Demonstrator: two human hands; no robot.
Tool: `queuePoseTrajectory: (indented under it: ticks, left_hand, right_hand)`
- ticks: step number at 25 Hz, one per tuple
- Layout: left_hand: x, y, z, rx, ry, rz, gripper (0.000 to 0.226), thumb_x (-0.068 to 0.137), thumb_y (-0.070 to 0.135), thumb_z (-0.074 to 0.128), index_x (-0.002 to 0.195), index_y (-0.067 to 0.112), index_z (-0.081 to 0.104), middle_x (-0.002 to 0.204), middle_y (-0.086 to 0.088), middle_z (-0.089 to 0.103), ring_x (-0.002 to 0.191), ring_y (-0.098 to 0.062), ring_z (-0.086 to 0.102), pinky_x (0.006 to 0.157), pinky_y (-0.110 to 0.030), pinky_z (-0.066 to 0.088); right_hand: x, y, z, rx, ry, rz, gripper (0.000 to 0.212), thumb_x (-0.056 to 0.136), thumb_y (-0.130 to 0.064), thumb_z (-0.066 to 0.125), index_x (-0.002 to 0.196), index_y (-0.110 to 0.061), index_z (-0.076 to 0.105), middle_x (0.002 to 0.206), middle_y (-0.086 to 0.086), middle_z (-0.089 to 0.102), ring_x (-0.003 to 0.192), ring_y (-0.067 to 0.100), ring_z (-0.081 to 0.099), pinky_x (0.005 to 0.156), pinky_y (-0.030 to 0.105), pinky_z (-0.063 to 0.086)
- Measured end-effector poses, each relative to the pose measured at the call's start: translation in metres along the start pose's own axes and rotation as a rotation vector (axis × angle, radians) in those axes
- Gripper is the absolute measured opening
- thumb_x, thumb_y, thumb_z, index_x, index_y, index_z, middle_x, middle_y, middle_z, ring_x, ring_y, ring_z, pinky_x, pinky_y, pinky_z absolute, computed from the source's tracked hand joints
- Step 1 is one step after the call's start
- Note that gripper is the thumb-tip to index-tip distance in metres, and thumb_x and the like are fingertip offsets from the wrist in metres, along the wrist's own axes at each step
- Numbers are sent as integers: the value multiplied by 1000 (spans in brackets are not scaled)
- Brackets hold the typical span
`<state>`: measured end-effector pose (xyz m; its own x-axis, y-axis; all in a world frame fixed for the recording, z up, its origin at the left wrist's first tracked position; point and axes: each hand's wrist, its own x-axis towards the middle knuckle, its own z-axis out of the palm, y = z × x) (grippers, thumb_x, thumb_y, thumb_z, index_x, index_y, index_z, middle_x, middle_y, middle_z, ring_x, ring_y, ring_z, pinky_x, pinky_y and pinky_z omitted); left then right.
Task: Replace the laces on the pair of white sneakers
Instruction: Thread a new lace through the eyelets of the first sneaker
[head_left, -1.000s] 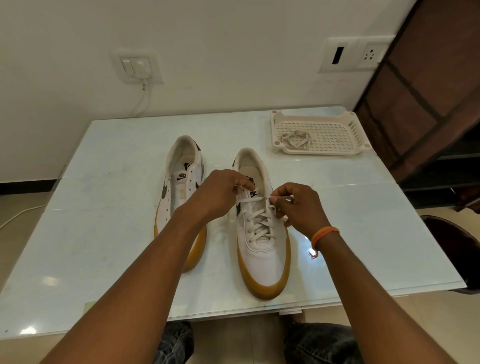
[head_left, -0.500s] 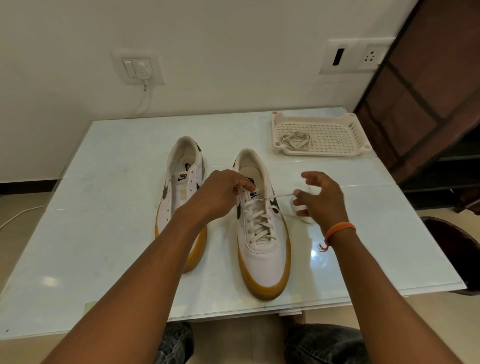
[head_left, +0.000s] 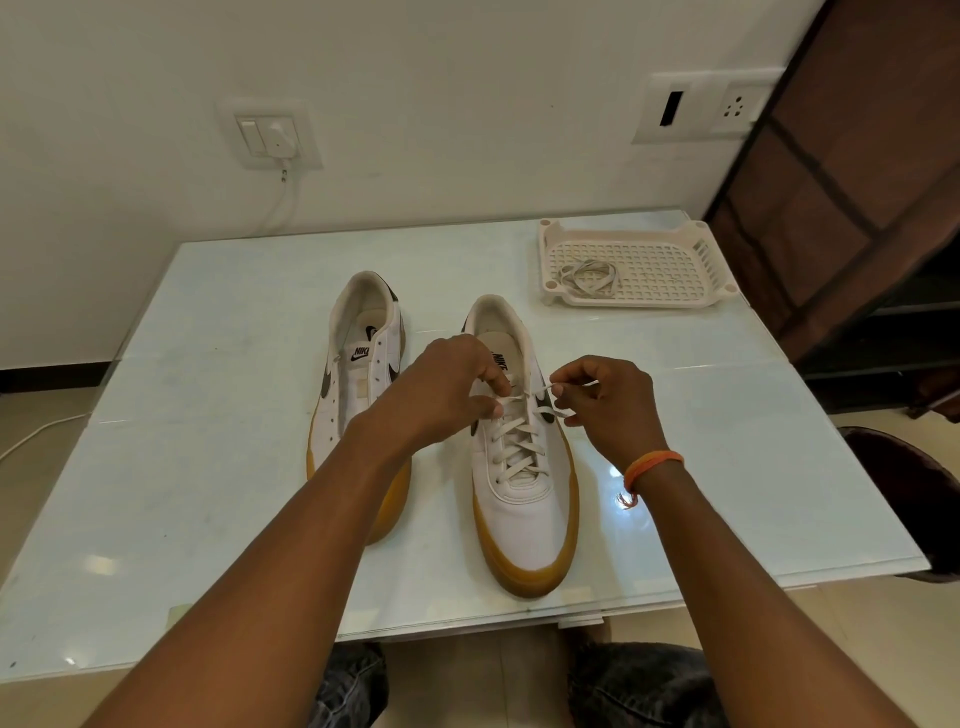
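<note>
Right now the right hand (head_left: 605, 402) pinches a flat off-white lace (head_left: 540, 389) between thumb and forefinger beside the right sneaker (head_left: 524, 467), an orange thread band (head_left: 652, 464) on its wrist. Opposite, the left hand (head_left: 447, 389) curls over the same shoe's upper eyelets, fingertips on the lace; whether it grips is hard to tell. Smooth white uppers sit on gum-coloured soles. To its left the unlaced sneaker (head_left: 363, 364) is partly covered by the forearm. On the glossy glass table (head_left: 208, 467) a perforated plastic tray (head_left: 649, 265) holds a loose coiled lace (head_left: 587, 278).
</note>
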<state>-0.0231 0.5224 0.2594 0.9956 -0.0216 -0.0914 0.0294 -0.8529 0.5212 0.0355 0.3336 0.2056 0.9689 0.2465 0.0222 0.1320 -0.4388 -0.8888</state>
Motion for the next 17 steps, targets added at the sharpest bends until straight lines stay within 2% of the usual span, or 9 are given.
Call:
queuePoseTrajectory:
  ticks: [3,5,6,10,12,15,17]
  left_hand:
    - [2,2,3,91,-29,6,26,91,27,66,117,23,71,134,-2,53,124,-22,46,98,-34,40]
    - [3,3,8,197,-53,-12,28,93,28,63,121,27,68,140,-2,46,131,-26,36,104,-47,38]
    - [3,4,10,242,-51,-16,28,93,28,63,121,28,68,140,-1,45,131,-26,33,104,-48,38]
    - [5,5,13,378,42,38,19,90,37,64,103,26,72,121,4,57,116,-21,43,88,-40,42]
    - [7,5,14,416,100,54,28,89,47,62,91,22,73,108,6,62,107,-19,47,81,-36,38]
    - [7,8,22,547,166,70,41,89,57,55,91,18,70,101,4,62,102,-20,48,77,-34,29]
    - [8,7,30,585,182,70,45,90,58,52,92,16,69,98,4,61,100,-20,47,76,-33,28]
  right_hand:
    - [0,-1,0,3,-4,9,14,87,-5,66,80,-16,68,75,-1,67,75,22,69,61,34,60]
    - [0,-1,1,-19,5,0,12,88,-5,65,81,-14,67,76,-2,66,76,22,68,65,38,60]
    - [0,0,2,-34,13,-10,13,88,-4,65,81,-14,67,76,-3,66,76,21,68,67,40,60]
    - [2,4,1,-60,58,-3,13,89,-4,63,81,-14,66,75,-5,65,73,16,68,70,44,59]
    - [2,5,-2,-44,107,8,13,90,-4,62,82,-13,64,76,-4,65,72,15,68,70,44,59]
    - [2,4,-2,-31,177,14,14,91,-4,60,82,-14,63,78,-3,65,74,18,68,70,44,60]
    - [2,5,0,-41,197,18,13,91,-7,60,82,-17,63,78,-5,64,74,20,68,70,44,59]
